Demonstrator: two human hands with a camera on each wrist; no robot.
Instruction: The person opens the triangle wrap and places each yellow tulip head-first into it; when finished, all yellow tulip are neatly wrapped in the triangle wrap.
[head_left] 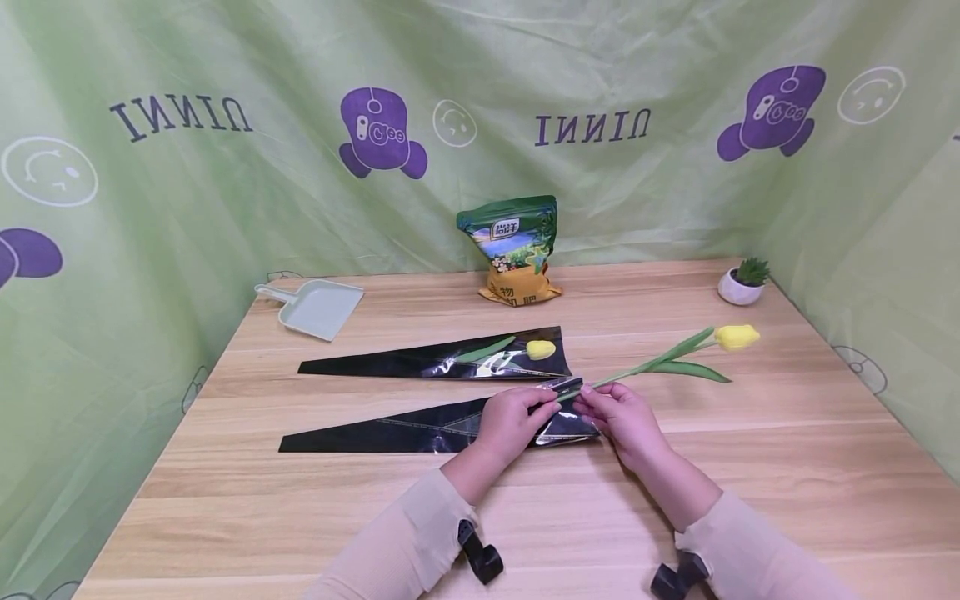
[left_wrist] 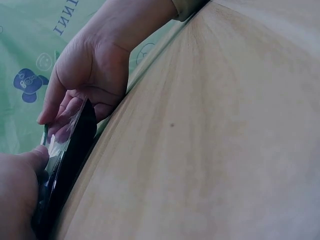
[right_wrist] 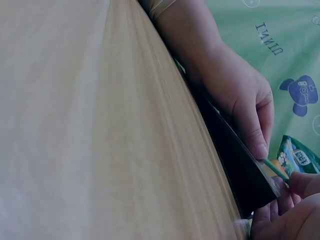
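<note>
A yellow tulip [head_left: 737, 337] with a green stem and leaves points to the right, its bloom away from the hands. My right hand [head_left: 622, 421] pinches the stem [right_wrist: 275, 169] between thumb and finger, its other fingers at the sleeve's wide mouth. My left hand [head_left: 513, 423] grips the black flower sleeve [head_left: 360, 433] at that mouth, thumb against the stem's lower end. The sleeve has a clear, shiny front and tapers to the left. Behind it lies a second sleeve [head_left: 390, 361] with another yellow tulip [head_left: 540, 349] inside.
A green and yellow bag [head_left: 517, 250] stands at the back of the wooden table [head_left: 787, 467]. A grey dustpan [head_left: 322, 308] lies at the back left. In the back right corner is a small white potted plant [head_left: 741, 287]. Green printed cloth [head_left: 487, 50] hangs around the table.
</note>
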